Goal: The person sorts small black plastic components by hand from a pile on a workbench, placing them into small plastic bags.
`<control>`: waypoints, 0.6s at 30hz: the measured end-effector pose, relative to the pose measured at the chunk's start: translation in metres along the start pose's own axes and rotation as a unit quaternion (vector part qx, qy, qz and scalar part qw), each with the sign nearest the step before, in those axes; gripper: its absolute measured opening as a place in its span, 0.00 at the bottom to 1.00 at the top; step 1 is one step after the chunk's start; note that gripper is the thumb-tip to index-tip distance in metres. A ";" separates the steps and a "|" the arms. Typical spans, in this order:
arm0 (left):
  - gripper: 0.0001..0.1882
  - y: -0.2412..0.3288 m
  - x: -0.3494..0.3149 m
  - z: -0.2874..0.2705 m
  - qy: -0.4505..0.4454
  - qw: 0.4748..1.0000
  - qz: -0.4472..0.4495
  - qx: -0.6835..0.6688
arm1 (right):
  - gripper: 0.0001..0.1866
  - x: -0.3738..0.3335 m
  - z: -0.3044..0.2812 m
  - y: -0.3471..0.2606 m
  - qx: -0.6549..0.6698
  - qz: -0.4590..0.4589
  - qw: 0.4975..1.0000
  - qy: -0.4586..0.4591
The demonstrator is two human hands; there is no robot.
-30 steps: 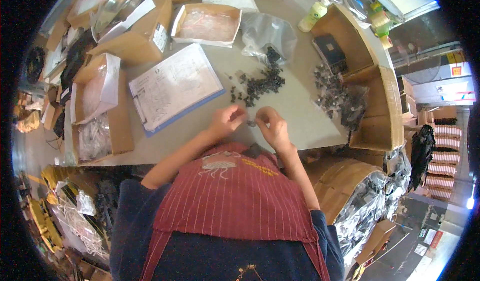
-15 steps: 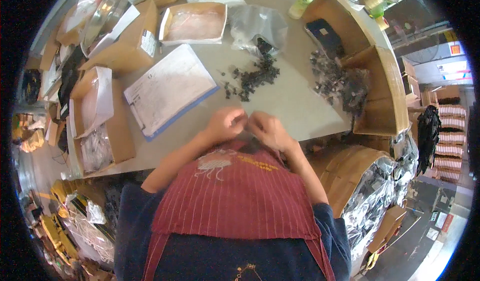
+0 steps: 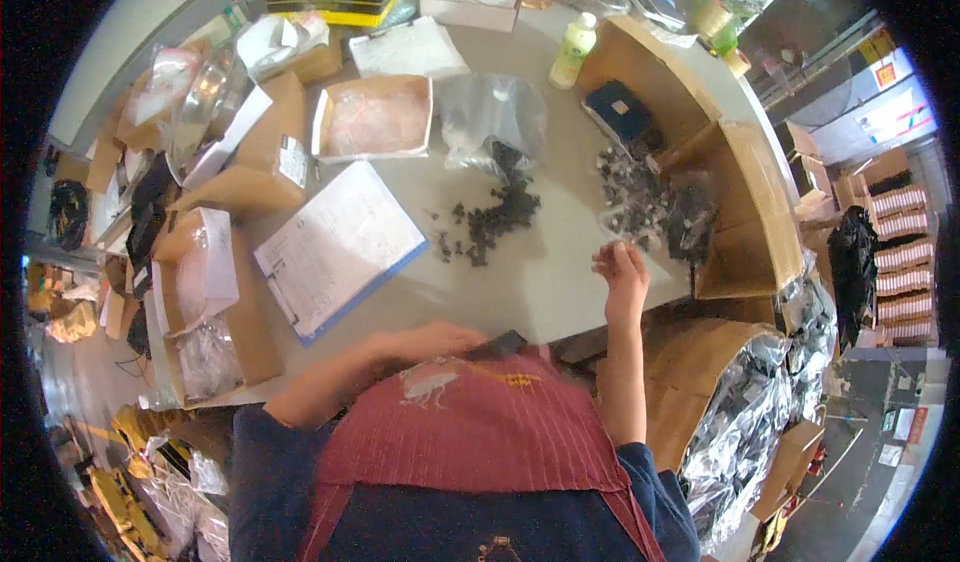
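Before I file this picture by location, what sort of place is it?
Probably a workshop or factory workstation: small black parts lie loose on a grey worktable, with an open cardboard box to their right and paper sheets to their left.

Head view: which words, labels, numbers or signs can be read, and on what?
I won't copy out printed text; print shows on these:
Paper sheet on blue clipboard: too small.
White label on cardboard box: too small.
Yellow lettering on maroon apron: blurred.
Bottle label: too small.
Red sign, far right: too small.
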State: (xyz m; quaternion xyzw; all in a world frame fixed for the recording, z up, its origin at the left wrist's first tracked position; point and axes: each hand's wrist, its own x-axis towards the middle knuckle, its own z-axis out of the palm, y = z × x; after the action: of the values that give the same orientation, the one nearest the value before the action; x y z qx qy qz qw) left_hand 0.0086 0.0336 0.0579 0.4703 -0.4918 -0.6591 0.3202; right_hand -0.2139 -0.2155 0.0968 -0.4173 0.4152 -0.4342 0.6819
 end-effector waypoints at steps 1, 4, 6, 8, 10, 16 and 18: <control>0.23 0.014 0.003 -0.004 -0.008 0.996 -0.052 0.077 | 0.10 0.003 -0.007 0.009 -0.044 0.013 0.999 -0.010; 0.23 0.035 0.015 -0.037 0.006 0.983 -0.142 0.117 | 0.11 0.011 -0.037 0.063 -0.139 0.035 0.986 -0.087; 0.19 0.018 0.021 -0.094 0.078 0.989 -0.056 0.110 | 0.13 -0.003 -0.022 0.075 -0.380 -0.077 0.921 -0.044; 0.16 0.029 0.028 -0.146 0.323 0.944 -0.002 0.073 | 0.13 -0.002 -0.024 0.085 -0.452 -0.189 0.872 -0.023; 0.14 0.037 0.037 -0.209 0.526 0.832 0.037 0.172 | 0.12 -0.001 -0.013 0.082 -0.474 -0.191 0.860 -0.009; 0.21 0.055 0.085 -0.303 0.577 0.717 -0.074 0.384 | 0.08 0.002 -0.006 0.085 -0.531 -0.220 0.818 0.023; 0.24 0.045 0.104 -0.315 0.576 0.701 -0.099 0.408 | 0.07 0.003 -0.005 0.086 -0.522 -0.231 0.821 0.027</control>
State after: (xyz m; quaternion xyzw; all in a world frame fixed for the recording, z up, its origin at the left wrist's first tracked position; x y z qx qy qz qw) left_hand 0.2649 -0.1817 0.0459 0.8890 -0.3825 -0.0225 0.2508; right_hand -0.1960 -0.1955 0.0146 -0.7827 0.4891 -0.3084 0.2303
